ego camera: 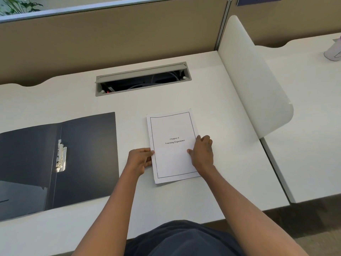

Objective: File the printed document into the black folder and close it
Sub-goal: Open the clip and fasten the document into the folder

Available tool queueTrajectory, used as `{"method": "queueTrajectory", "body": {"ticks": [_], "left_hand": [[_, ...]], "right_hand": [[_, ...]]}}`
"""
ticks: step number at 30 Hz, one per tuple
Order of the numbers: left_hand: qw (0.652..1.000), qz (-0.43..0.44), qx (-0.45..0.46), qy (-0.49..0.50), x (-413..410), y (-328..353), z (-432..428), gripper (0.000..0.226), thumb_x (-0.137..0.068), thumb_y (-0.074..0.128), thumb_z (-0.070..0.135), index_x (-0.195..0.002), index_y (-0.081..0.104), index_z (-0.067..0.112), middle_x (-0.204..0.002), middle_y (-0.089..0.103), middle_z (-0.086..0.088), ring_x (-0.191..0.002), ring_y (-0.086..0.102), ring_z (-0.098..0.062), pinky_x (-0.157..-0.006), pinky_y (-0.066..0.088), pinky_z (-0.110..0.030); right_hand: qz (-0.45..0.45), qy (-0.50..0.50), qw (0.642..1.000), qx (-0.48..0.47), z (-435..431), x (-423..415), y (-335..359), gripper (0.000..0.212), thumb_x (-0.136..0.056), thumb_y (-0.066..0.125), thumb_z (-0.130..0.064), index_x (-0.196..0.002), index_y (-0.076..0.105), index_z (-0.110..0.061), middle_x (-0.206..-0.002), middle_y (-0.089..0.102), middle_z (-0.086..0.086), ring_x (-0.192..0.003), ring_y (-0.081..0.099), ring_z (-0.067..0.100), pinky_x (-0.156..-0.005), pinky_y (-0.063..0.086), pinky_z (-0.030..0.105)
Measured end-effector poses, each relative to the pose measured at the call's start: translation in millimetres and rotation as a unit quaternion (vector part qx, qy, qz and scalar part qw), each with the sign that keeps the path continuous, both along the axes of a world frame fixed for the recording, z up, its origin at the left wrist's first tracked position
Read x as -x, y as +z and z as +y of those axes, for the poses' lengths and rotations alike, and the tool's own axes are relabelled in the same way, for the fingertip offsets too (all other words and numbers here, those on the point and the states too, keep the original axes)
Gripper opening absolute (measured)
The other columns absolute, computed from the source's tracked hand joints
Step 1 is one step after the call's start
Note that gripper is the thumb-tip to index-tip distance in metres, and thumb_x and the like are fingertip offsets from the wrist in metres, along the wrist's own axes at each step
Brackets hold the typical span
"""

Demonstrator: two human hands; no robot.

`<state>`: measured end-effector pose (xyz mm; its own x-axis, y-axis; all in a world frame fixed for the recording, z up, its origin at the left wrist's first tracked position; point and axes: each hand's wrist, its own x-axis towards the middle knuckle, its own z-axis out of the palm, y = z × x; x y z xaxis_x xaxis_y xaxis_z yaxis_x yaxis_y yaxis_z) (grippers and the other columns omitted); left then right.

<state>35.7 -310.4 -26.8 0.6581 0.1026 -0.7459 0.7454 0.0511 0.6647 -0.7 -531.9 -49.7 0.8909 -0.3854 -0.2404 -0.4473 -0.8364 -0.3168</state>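
Observation:
The printed document, a white stack with a framed title page, lies flat on the white desk in front of me. My left hand pinches its left edge, fingers curled around the sheets. On the right edge rests my right hand, thumb on top of the page and fingers along the side. The black folder lies spread open to the left, inside face up. A metal spring clip sits on its spine fold. A gap of desk separates folder and document.
A grey cable hatch stands open at the back of the desk. A white curved divider rises along the desk's right side, with a neighbouring desk beyond it. A tan partition wall closes off the back.

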Motion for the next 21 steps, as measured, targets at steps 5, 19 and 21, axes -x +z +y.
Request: {"method": "queueTrajectory", "body": {"ticks": [5,19,21], "left_hand": [[1.0,-0.004,0.023,0.004,0,2,3,0.013,-0.088,0.068,-0.013,-0.087,0.068,0.0,-0.08,0.074,-0.012,-0.056,0.074,-0.016,-0.05,0.06,-0.026],[0.995,-0.022,0.09,0.035,3,6,69,0.013,-0.09,0.069,-0.009,-0.097,0.067,0.001,-0.082,0.077,-0.008,-0.064,0.076,-0.013,-0.058,0.061,-0.023],[0.995,-0.024,0.092,0.035,3,8,81,0.013,-0.09,0.068,-0.009,-0.098,0.067,0.001,-0.078,0.078,-0.006,-0.064,0.076,-0.012,-0.058,0.061,-0.023]], "right_hand": [[-0.003,-0.011,0.999,-0.03,-1,2,3,0.048,-0.091,0.071,-0.029,-0.125,0.049,-0.003,-0.128,0.043,0.015,-0.119,0.044,0.029,-0.096,0.049,0.035],[-0.036,-0.1,0.947,-0.302,19,-14,25,0.053,-0.1,0.053,-0.034,-0.143,0.047,-0.004,-0.13,0.058,0.013,-0.118,0.057,0.029,-0.099,0.048,0.042],[-0.047,-0.108,0.933,-0.339,31,-15,26,0.024,-0.099,0.053,-0.032,-0.108,0.06,-0.011,-0.096,0.057,0.004,-0.084,0.053,0.024,-0.072,0.046,0.035]]}}
